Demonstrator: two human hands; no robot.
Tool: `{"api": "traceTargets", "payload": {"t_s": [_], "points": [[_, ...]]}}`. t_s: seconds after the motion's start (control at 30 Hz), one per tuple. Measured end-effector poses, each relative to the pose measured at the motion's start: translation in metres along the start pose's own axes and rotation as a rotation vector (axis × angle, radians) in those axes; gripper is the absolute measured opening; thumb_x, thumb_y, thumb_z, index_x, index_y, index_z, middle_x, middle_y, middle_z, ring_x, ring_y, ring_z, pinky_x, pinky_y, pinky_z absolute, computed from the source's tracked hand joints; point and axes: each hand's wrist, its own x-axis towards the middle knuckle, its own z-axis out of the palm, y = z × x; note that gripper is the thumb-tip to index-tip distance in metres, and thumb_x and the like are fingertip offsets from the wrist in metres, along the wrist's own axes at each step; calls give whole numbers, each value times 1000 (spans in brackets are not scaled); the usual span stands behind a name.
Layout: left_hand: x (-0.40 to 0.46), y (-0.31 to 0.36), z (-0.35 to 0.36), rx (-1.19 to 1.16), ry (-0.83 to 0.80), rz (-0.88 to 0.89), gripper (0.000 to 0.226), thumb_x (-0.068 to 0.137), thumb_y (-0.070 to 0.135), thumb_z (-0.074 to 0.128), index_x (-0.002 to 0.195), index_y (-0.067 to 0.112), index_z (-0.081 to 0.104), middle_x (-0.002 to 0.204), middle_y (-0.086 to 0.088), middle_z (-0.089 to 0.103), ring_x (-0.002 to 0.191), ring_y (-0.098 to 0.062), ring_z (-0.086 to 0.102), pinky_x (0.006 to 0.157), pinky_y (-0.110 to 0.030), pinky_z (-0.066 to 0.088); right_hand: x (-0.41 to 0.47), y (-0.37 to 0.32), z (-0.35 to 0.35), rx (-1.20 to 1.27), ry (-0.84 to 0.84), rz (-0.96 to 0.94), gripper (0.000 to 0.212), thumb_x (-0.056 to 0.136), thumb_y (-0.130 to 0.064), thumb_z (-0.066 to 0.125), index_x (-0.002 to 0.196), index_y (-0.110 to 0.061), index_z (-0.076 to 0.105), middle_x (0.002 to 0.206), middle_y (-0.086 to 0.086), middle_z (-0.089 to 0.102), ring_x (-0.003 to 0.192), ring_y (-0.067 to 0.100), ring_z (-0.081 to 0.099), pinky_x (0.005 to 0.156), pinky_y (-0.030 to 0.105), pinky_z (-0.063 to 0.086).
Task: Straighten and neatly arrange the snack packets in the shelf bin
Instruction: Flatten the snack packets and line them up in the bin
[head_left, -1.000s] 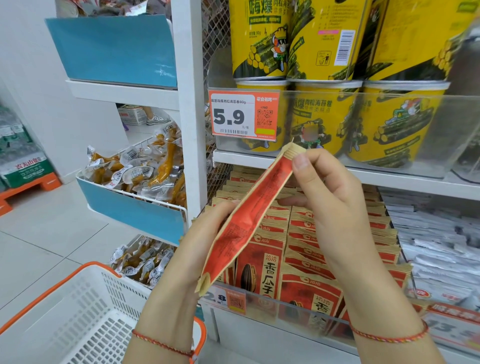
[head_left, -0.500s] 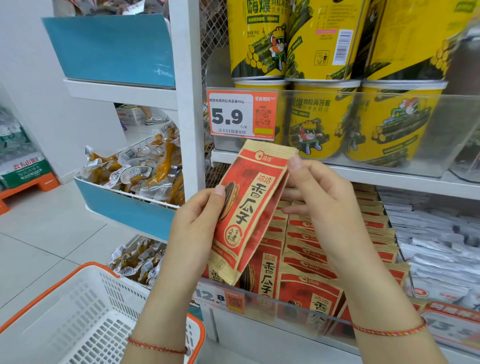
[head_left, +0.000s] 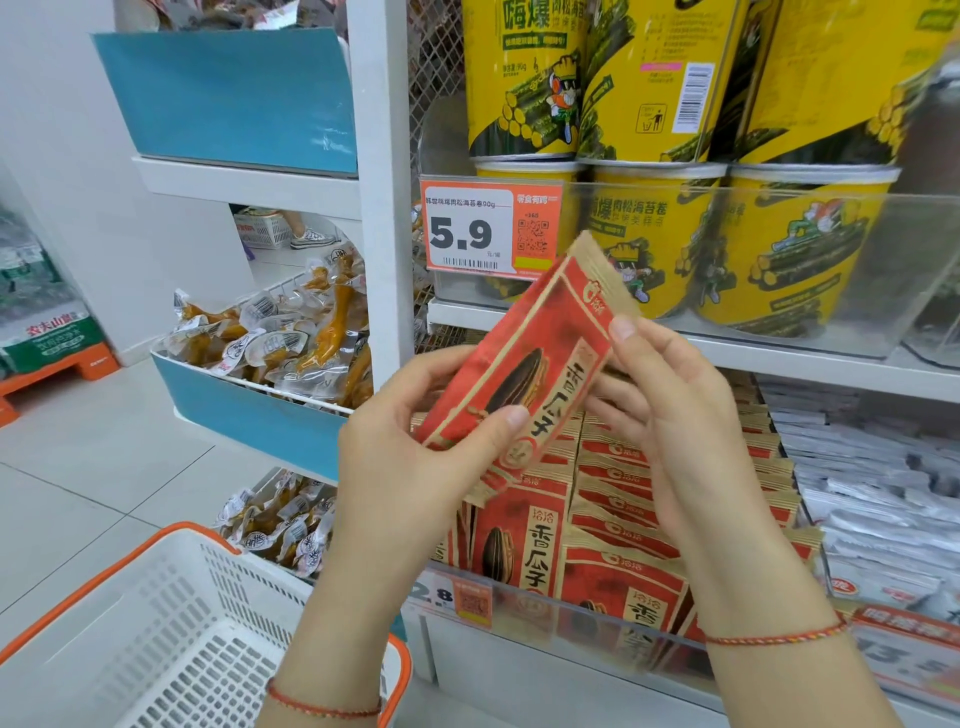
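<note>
Head view: both hands (head_left: 415, 467) hold tilted packet (head_left: 540, 364), seemingly above bin (head_left: 597, 618).

The held packet (head_left: 524, 374) is red with tan kraft-brown borders, a black-striped sunflower seed printed on its face and black characters on a pale panel. The packets in the bin (head_left: 623, 525) repeat that red and tan scheme, their tops forming rows of alternating tan and red bands. Above, the tubs (head_left: 800, 244) are yellow with dark green seaweed-roll pictures, black lettering and a cartoon figure. The price tag (head_left: 491, 226) is white with an orange edge and black digits. The side trays (head_left: 234, 93) are teal blue. The basket (head_left: 171, 629) is white mesh with an orange rim. Both wrists wear thin red braided cords (head_left: 774, 636).
</note>
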Motion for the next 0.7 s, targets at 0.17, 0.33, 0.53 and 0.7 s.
{"api": "traceTargets", "payload": {"t_s": [0.17,0.33,0.53,0.7], "points": [[-1,-11,3,387,82,379,37,78,27,77,109,41,63,100,31,62,101,5,57,87,-13,44,0,3,5,-73,-81,59,89,56,-68,61,133,-26,51,117,-5,68,102,9,68,93,34,52],[-1,-14,4,382,65,398,39,77,29,76,111,40,62,103,32,59,100,7,55,86,-11,43,0,4,5,-40,-40,56,79,61,-57,66,132,-26,51,111,-4,69,99,10,69,93,32,51],[0,-16,4,361,69,373,38,77,28,77,109,42,64,100,30,63,97,5,57,79,-10,43,-1,3,6,-51,-56,1,72,67,-52,63,133,-29,51,106,-11,72,102,8,68,101,35,47],[0,-16,4,347,76,362,37,77,27,77,108,42,64,100,26,64,96,3,58,79,-9,42,-1,3,6,-64,-52,-38,69,66,-53,63,131,-30,53,105,-13,72,101,6,67,101,34,47]]}}
